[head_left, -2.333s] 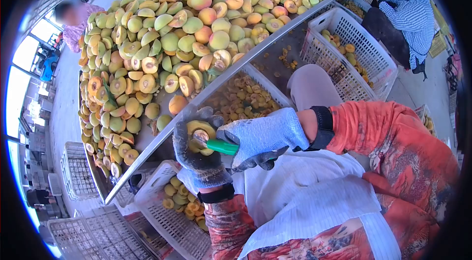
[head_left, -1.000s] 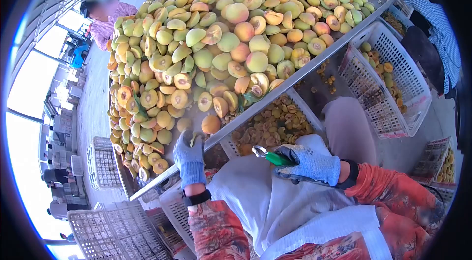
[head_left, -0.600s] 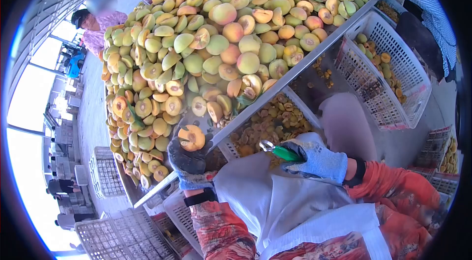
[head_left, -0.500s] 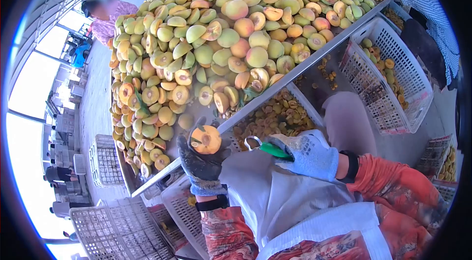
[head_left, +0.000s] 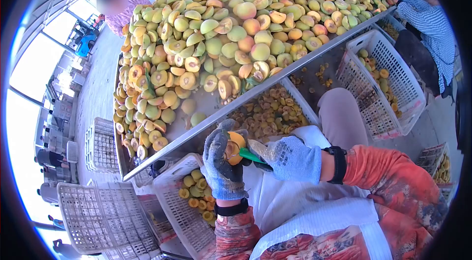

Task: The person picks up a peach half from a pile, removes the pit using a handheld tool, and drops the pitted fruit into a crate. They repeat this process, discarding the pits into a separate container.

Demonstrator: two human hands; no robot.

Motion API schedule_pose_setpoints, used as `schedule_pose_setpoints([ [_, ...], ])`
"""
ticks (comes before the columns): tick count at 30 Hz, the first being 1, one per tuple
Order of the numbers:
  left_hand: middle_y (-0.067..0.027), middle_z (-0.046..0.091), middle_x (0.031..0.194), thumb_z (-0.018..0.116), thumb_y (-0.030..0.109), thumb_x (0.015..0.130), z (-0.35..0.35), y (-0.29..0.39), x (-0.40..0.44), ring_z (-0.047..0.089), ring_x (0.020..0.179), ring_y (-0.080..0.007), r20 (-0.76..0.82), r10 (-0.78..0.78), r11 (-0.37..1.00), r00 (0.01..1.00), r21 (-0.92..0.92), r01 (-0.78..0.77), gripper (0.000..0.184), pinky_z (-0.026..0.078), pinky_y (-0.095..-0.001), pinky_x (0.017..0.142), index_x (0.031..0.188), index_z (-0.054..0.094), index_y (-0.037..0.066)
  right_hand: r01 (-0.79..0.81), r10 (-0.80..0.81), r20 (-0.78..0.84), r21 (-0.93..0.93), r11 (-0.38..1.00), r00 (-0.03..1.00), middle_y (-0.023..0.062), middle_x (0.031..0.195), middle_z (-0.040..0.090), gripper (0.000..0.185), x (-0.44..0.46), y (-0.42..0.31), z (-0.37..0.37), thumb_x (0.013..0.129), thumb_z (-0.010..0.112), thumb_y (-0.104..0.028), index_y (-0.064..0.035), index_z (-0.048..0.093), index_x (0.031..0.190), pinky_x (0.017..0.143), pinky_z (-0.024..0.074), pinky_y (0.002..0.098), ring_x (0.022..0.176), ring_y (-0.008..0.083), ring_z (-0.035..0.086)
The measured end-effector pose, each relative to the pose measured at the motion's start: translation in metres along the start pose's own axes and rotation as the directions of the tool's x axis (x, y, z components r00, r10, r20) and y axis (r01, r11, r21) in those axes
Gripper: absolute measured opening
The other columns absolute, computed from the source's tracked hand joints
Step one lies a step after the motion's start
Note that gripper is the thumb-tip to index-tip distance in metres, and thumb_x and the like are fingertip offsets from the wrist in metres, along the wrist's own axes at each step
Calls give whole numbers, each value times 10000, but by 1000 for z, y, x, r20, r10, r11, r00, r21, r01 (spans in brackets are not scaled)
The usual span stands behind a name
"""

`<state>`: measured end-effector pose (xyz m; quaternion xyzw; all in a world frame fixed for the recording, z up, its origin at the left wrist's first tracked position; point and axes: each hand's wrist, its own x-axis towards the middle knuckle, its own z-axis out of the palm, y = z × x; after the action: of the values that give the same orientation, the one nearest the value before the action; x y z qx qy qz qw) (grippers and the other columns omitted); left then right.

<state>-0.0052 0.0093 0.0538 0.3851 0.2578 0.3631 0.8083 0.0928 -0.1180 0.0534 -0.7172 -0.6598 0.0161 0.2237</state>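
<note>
My left hand (head_left: 220, 164), in a soiled blue-grey glove, is closed around a cut peach half (head_left: 235, 146) with its orange flesh showing. In my gloved right hand (head_left: 296, 159) is a green-handled pitting tool (head_left: 252, 156). Its working end is pressed at the cut face of the peach half, and the metal loop is hidden there. Both hands are over my lap, just in front of the metal table edge (head_left: 206, 122). Beyond that edge lies a large heap of peaches (head_left: 231, 46), mostly cut in halves.
Below my left hand stands a white crate (head_left: 169, 193) with hollowed peach halves. Under the table edge a bin holds brownish scraps (head_left: 273, 112). Another crate (head_left: 403, 83) stands at right. Co-workers (head_left: 425, 39) (head_left: 120, 12) are at the table's right and far left.
My right hand has moved left, bringing the tool's loop onto the peach half. My left hand has turned the fruit and shifted right and down. The view has shifted slightly.
</note>
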Motion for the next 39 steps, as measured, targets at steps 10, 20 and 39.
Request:
schedule_pose_setpoints([
  [10,-129,583,1056,506,68,853,7,-7,-16,592,901,-190,143,390,724,910,563,-398,217,516,-304,737,1053,591,59,-322,107,318,768,554,942,63,666,535,338,-1,0,-30,788,623,-213,-91,497,1077,439,414,281,504,173,527],
  [20,-57,630,836,570,206,833,15,-6,16,592,725,-124,-52,-146,895,988,418,155,273,471,-217,617,966,630,-24,-151,167,-25,306,940,986,147,679,578,348,-17,19,15,770,614,-238,-79,480,1049,460,434,350,576,236,593],
  [39,-101,581,1050,504,-98,792,-147,35,69,578,845,-136,-79,316,603,945,786,-136,347,490,-215,715,1131,534,-29,-526,500,165,298,796,850,171,799,619,303,-13,90,47,799,536,-336,-86,494,965,588,465,434,702,331,612],
])
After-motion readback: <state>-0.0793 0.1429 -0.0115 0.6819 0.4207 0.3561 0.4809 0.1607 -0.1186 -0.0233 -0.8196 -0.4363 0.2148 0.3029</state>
